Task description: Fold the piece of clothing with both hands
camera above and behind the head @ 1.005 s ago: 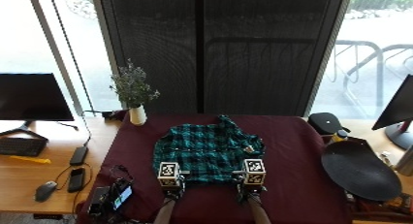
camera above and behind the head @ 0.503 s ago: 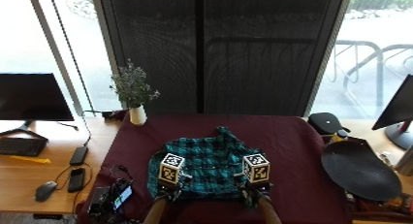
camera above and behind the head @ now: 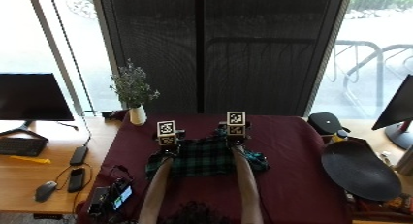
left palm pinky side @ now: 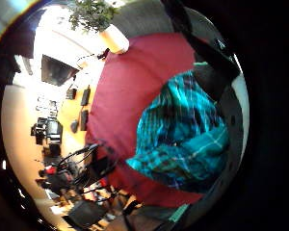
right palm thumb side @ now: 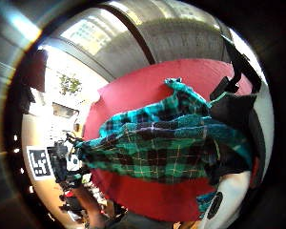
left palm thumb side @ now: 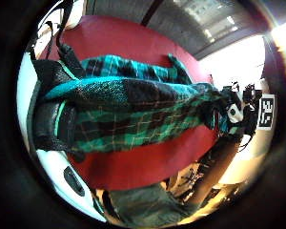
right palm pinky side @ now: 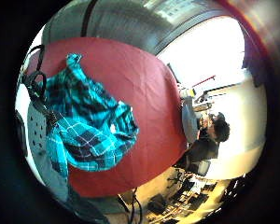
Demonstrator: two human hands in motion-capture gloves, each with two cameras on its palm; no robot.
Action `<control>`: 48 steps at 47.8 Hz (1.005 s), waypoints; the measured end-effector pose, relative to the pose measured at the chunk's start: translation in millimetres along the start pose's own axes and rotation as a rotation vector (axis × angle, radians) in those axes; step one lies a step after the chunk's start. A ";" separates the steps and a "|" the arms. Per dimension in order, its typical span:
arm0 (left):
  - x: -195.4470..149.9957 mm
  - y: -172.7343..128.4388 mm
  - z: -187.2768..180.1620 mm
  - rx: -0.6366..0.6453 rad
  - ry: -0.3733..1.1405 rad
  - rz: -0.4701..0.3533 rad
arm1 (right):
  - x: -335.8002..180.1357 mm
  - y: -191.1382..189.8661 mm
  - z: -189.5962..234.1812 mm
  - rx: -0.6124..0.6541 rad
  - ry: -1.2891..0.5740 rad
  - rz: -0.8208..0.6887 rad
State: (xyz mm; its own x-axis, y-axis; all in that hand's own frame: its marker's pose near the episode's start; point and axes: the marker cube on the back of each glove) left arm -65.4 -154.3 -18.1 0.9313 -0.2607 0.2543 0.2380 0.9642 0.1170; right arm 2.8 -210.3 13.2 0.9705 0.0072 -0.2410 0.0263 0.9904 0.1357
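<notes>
Green plaid shirt (camera above and behind the head: 203, 158) bunched on dark red tablecloth (camera above and behind the head: 290, 161) — both forearms over it.

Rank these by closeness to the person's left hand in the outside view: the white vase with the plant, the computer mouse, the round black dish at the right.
From the left hand, which grips the green plaid shirt:
1. White vase, on the table's far left corner, just beyond the hand.
2. Computer mouse, on the wooden desk to the left, near edge.
3. Round black dish, past the table's right edge.
</notes>
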 end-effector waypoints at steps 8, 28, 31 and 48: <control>0.5 -33.3 36.7 0.165 -0.063 0.032 | -24.7 -39.3 49.1 0.088 0.092 -0.018; 16.8 -37.6 45.7 0.294 0.059 0.112 | 71.8 13.4 43.9 0.037 -0.403 0.186; 23.5 -24.0 51.0 0.254 0.061 0.149 | 90.9 56.7 49.7 -0.102 -0.460 0.306; 54.4 35.7 126.2 -0.235 0.076 0.213 | 158.1 135.8 125.8 -0.365 -0.486 0.712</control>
State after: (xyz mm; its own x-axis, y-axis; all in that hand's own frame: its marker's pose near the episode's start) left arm -41.0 -140.1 121.1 0.9828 -0.0559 0.1758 0.0842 0.9839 -0.1579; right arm 189.9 -92.0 114.4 0.7252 0.6518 0.2217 -0.6096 0.7576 -0.2332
